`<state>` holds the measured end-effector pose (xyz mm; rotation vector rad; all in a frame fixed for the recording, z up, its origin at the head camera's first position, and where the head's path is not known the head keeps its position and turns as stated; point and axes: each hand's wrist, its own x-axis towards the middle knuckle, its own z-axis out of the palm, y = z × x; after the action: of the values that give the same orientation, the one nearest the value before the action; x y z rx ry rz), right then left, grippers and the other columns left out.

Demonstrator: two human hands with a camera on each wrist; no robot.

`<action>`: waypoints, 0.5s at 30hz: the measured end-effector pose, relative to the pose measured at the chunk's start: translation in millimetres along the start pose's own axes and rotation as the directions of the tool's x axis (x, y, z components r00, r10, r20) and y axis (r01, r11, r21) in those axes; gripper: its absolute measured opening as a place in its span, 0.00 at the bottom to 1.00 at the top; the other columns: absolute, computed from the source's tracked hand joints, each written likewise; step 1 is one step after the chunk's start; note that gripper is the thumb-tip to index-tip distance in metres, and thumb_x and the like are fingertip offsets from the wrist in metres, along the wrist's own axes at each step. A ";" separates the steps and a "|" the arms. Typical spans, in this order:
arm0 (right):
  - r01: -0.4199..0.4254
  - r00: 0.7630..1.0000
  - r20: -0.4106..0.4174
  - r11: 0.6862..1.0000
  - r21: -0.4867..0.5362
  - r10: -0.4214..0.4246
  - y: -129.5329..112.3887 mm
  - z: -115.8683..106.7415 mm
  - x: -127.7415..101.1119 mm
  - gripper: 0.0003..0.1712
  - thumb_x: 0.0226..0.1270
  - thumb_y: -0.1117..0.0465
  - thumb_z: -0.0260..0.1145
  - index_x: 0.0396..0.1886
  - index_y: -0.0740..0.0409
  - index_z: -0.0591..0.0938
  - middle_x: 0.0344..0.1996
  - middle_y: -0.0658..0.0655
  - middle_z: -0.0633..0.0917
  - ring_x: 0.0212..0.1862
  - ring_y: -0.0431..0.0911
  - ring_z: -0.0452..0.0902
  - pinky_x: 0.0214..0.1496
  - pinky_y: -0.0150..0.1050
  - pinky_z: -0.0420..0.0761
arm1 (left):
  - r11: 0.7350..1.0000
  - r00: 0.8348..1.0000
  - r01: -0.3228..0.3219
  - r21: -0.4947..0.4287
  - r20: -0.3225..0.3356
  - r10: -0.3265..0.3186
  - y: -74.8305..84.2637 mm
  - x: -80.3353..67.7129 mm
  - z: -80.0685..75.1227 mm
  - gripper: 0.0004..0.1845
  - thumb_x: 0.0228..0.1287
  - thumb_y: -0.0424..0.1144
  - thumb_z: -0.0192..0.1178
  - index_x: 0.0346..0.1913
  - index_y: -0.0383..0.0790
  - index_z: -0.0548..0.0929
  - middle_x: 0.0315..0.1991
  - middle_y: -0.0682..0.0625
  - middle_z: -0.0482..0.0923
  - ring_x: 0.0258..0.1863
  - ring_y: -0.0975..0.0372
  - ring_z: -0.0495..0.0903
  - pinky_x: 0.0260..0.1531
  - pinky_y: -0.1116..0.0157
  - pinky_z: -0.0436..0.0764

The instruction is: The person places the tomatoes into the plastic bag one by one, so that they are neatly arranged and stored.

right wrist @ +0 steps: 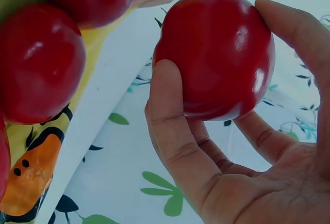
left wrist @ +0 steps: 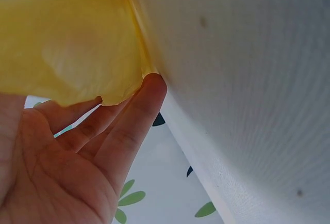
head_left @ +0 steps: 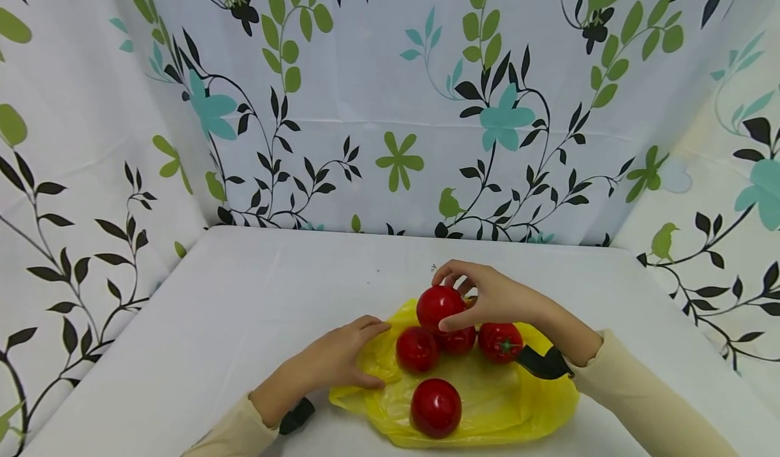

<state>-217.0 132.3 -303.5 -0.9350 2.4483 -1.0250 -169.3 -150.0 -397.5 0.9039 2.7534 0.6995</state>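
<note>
My right hand (head_left: pixel 487 298) curls around one glossy red plastic tomato (head_left: pixel 440 307) just above the crinkled yellow plastic bag (head_left: pixel 487 403) on the white desk (head_left: pixel 244 308), while my left hand (head_left: pixel 341 362) lies flat pinning the bag's edge, so I judge a loosened hold could let the smooth tomato slip and scatter the four other red tomatoes (head_left: pixel 435 407).
</note>
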 end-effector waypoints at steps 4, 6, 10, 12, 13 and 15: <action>0.020 1.000 -0.007 1.000 0.015 -0.020 0.5 0.1 -9.6 0.29 0.53 0.53 0.77 0.53 0.51 0.74 0.48 0.56 0.79 0.48 0.50 0.76 0.45 0.38 0.85 | 1.000 1.000 -0.006 -0.007 -0.009 0.006 -0.8 -0.7 -0.1 0.44 0.51 0.55 0.73 0.68 0.37 0.70 0.64 0.45 0.70 0.60 0.53 0.74 0.61 0.52 0.75; 0.026 1.000 -0.008 1.000 0.018 -0.026 1.5 0.5 -14.4 0.29 0.53 0.53 0.77 0.53 0.51 0.74 0.48 0.56 0.79 0.47 0.50 0.77 0.44 0.38 0.85 | 1.000 1.000 -0.013 -0.005 -0.013 0.013 -1.3 -0.8 0.4 0.44 0.51 0.55 0.73 0.68 0.37 0.70 0.64 0.45 0.70 0.61 0.53 0.74 0.61 0.52 0.75; 0.025 1.000 -0.005 0.998 0.052 -0.024 5.4 2.4 -24.3 0.30 0.54 0.55 0.77 0.54 0.53 0.74 0.49 0.59 0.78 0.47 0.50 0.79 0.43 0.38 0.86 | 1.000 1.000 -0.018 -0.002 -0.014 0.018 -1.9 -0.3 1.1 0.44 0.51 0.55 0.73 0.68 0.37 0.71 0.64 0.45 0.70 0.60 0.53 0.74 0.61 0.52 0.75; 0.026 1.000 -0.008 0.998 0.063 -0.025 7.1 3.8 -29.3 0.30 0.54 0.55 0.77 0.54 0.54 0.74 0.49 0.59 0.78 0.46 0.51 0.79 0.43 0.39 0.86 | 1.000 1.000 -0.017 -0.005 -0.013 0.017 -1.4 -0.1 1.0 0.44 0.51 0.55 0.73 0.68 0.37 0.71 0.64 0.45 0.70 0.60 0.53 0.74 0.61 0.52 0.75; 0.027 1.000 -0.010 0.997 0.067 -0.027 7.8 4.6 -31.8 0.30 0.54 0.55 0.77 0.54 0.54 0.74 0.49 0.59 0.78 0.46 0.52 0.78 0.43 0.38 0.86 | 1.000 1.000 -0.016 -0.004 -0.012 0.016 -1.1 0.1 0.8 0.44 0.51 0.55 0.73 0.68 0.37 0.71 0.64 0.45 0.70 0.60 0.53 0.74 0.61 0.52 0.75; 0.033 0.999 -0.017 0.997 0.063 -0.032 8.9 6.3 -36.8 0.30 0.53 0.55 0.77 0.54 0.54 0.74 0.49 0.58 0.79 0.48 0.52 0.77 0.43 0.38 0.86 | 1.000 1.000 -0.015 -0.004 -0.011 0.015 -0.3 0.2 0.1 0.44 0.51 0.54 0.73 0.68 0.37 0.71 0.64 0.45 0.70 0.60 0.53 0.74 0.61 0.52 0.75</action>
<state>-190.8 158.8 -312.7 -0.9524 2.4065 -1.1186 -169.6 -150.0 -397.7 0.9234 2.7568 0.7137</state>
